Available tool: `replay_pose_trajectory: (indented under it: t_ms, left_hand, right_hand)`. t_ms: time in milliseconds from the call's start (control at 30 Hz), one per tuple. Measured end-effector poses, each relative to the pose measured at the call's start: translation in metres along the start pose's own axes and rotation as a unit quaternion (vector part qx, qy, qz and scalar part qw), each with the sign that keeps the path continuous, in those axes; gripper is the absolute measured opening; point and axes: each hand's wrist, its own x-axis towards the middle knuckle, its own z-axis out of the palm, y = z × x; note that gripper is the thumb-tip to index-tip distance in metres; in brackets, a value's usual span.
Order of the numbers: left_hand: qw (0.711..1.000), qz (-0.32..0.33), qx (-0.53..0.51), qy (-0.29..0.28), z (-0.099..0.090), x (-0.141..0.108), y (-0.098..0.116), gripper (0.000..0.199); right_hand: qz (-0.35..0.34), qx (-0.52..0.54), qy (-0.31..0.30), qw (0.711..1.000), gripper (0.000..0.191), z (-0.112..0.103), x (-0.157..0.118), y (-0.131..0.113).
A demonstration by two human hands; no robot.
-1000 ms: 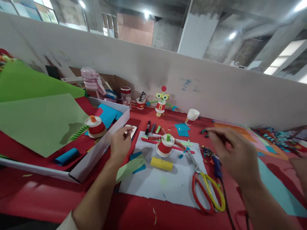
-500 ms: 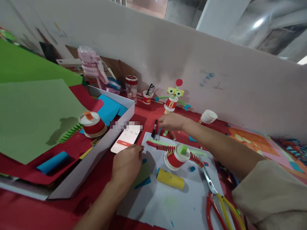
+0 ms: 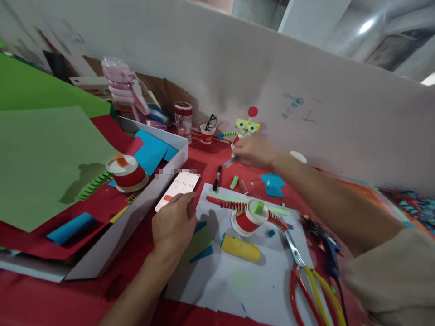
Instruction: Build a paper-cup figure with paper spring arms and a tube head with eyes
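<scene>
Above the red table my right hand [image 3: 253, 151] pinches a slim pen [image 3: 231, 161], blurred by motion, in front of a paper-cup figure with yellow eyes [image 3: 247, 127]. A black marker [image 3: 217, 178] lies just below it. My left hand [image 3: 175, 224] rests beside the phone [image 3: 179, 186], covering its lower edge; its fingers are curled and their tips are hidden. On the white sheet [image 3: 234, 290] stand a red-and-white cup [image 3: 249, 218] with folded paper arms and a green piece on top, and next to it a yellow paper roll [image 3: 240, 247].
Scissors with red and yellow handles [image 3: 298, 265] lie at the right of the sheet, a dark glue gun [image 3: 330, 249] beyond. A white box [image 3: 98, 258] with coloured paper and another cup [image 3: 127, 173] fills the left. A glass jar [image 3: 183, 118] stands behind.
My right hand has lifted the slim pen off the table and moved up and slightly right. My left hand has shifted a little left and down by the phone.
</scene>
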Motion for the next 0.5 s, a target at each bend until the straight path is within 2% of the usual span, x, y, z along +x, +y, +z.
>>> replay_pose_trajectory:
  t_ms: [67,100,167,200,233,300,367,433,500]
  left_hand:
    - [0.998,-0.014,-0.054,0.018,-0.001,0.001,0.000,0.034]
    - [0.996,-0.016,-0.085,0.032,-0.002,0.001,0.001,0.033]
    - [0.987,0.000,-0.146,0.062,-0.004,0.002,0.002,0.031]
    - [0.981,0.013,-0.173,0.083,-0.005,0.002,0.002,0.029]
    - [0.974,0.024,-0.194,0.112,-0.007,0.001,0.003,0.026]
    - [0.961,0.039,-0.214,0.170,-0.013,-0.004,0.006,0.019]
    - [0.954,0.036,-0.215,0.206,-0.020,-0.016,0.008,0.015]
    - [0.955,0.030,-0.219,0.199,-0.023,-0.033,0.009,0.015]
    - [0.954,0.048,-0.240,0.174,-0.024,-0.053,0.010,0.014]
  right_hand:
    - [0.033,-0.013,0.038,0.999,0.012,-0.029,-0.023,0.008]
    - [0.054,-0.021,0.077,0.995,0.007,-0.040,-0.039,0.008]
    - [0.110,-0.008,0.229,0.967,0.005,-0.053,-0.078,-0.004]
    - [0.134,0.015,0.311,0.941,0.005,-0.053,-0.101,-0.017]
    - [0.165,0.052,0.364,0.915,0.006,-0.050,-0.125,-0.033]
    - [0.233,0.147,0.424,0.863,0.006,-0.030,-0.173,-0.075]
    - [0.282,0.237,0.445,0.816,0.011,0.002,-0.216,-0.119]
    - [0.322,0.312,0.425,0.786,0.015,0.040,-0.249,-0.157]
    - [0.363,0.399,0.407,0.737,0.018,0.074,-0.270,-0.183]
